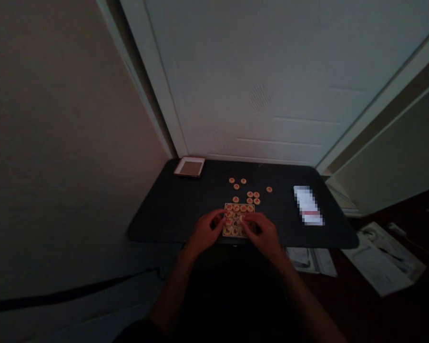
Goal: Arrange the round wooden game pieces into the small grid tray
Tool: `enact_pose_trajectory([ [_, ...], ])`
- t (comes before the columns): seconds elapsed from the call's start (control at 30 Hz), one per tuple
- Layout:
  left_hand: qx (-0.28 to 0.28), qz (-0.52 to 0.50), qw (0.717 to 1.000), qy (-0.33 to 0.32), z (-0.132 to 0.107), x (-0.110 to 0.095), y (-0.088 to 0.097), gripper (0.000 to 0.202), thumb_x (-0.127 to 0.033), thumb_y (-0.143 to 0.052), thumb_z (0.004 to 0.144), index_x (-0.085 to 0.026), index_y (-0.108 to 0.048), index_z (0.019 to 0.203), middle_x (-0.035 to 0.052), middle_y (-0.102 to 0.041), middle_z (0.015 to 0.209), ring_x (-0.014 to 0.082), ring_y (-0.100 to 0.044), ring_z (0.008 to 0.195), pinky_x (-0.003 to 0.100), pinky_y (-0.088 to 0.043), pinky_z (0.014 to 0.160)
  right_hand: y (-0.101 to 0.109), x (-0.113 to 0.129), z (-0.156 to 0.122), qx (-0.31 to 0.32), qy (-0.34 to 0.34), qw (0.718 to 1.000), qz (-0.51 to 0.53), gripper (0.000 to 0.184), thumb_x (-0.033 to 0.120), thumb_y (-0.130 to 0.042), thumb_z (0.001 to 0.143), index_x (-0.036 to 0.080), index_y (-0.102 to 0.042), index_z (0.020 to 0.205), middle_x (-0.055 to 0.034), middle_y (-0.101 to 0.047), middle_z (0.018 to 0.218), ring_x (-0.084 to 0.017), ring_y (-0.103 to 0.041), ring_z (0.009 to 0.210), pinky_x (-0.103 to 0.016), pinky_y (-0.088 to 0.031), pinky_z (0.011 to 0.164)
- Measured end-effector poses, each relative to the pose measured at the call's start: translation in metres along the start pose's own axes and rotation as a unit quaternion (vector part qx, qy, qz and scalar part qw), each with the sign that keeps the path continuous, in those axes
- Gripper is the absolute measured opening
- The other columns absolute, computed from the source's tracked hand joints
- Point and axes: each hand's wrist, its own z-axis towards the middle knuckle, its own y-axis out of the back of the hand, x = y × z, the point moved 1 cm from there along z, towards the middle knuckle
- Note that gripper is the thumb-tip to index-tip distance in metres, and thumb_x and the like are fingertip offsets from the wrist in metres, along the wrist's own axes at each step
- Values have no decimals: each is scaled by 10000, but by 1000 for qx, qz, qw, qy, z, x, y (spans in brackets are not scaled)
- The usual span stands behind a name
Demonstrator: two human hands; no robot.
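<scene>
A small square tray (223,235) sits at the table's front edge, filled with rows of round xiangqi pieces marked in red and dark characters. At its left side is my left hand (205,232), with thumb and forefinger curved and apart, their tips at the tray edge beside the pieces. My right hand (265,234) reaches over the tray's right side. Its thumb and forefinger close on a xiangqi piece (242,218), and the fingers hide part of the right column. Beyond the tray lie several loose red-marked xiangqi pieces (250,194), some in a tight cluster.
On the dark table (157,209), a shallow lid-like box (189,166) lies at the back left. A pixelated white item (308,206) is at the right. A pale door (257,95) stands behind the table, a wall at left. Papers (384,259) lie on the floor at right.
</scene>
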Motion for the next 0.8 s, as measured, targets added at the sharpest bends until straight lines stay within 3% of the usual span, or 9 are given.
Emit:
enact_pose_trajectory([
  [0.13,25,59,997,-37,-3,-1,1,283,-328,-521,977,-288,-722,1173,28,-729,946,183,-646,852,330,-473,855,-4,12,-7,56,35,997,-40,159,239,-673,914,266,-699,1068,-49,-742,1088,-237,-665,1030,-418,-504,928],
  [0.3,49,69,995,-47,-4,0,2,311,-198,-502,943,-298,-749,1104,8,-748,1026,185,-661,965,349,-440,922,-9,18,-9,113,26,990,-86,114,239,-685,916,258,-699,1027,-44,-740,1066,-239,-645,1004,-405,-470,903],
  [0.5,46,56,996,-46,-3,-1,3,310,-197,-493,937,-286,-749,1088,11,-756,1063,194,-666,999,366,-432,953,-16,26,-9,128,29,986,-103,127,309,-695,924,270,-720,1043,-47,-738,1006,-243,-640,979,-408,-459,898],
  [0.8,54,47,997,-32,-3,1,2,313,-222,-468,956,-278,-734,1112,21,-755,1105,210,-669,1039,383,-434,985,-17,32,-13,145,48,983,-97,265,314,-677,926,309,-696,1190,-44,-740,1097,-261,-620,1041,-461,-450,947],
])
